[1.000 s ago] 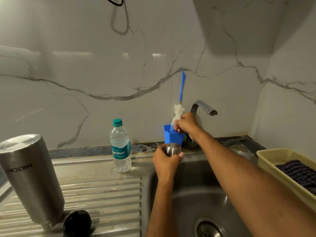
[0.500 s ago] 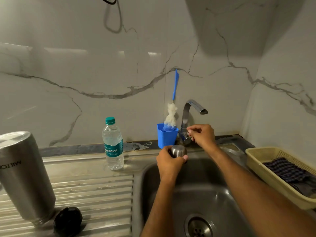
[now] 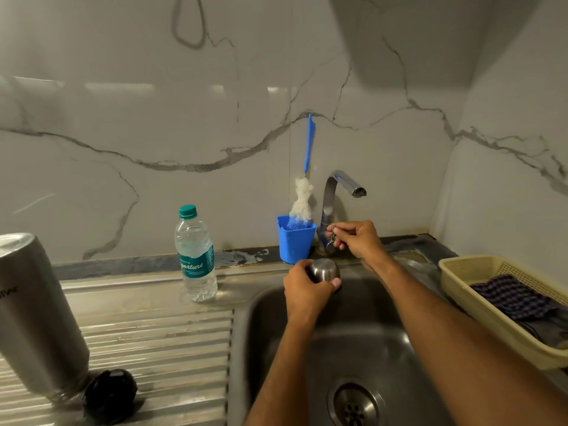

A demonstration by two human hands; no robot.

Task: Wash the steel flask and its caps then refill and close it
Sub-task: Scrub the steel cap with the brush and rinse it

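Flask upside down on the drainer, steel cap held over the sink

The steel flask stands inverted at left; left hand grips the steel cap above the sink; right hand pinches the tap lever.

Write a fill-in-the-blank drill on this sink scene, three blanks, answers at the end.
1. The left hand holds the steel cap over the ____.
2. The right hand pinches the tap's ____.
3. The bottle brush stands in a ____ cup.
Answers: sink; lever; blue
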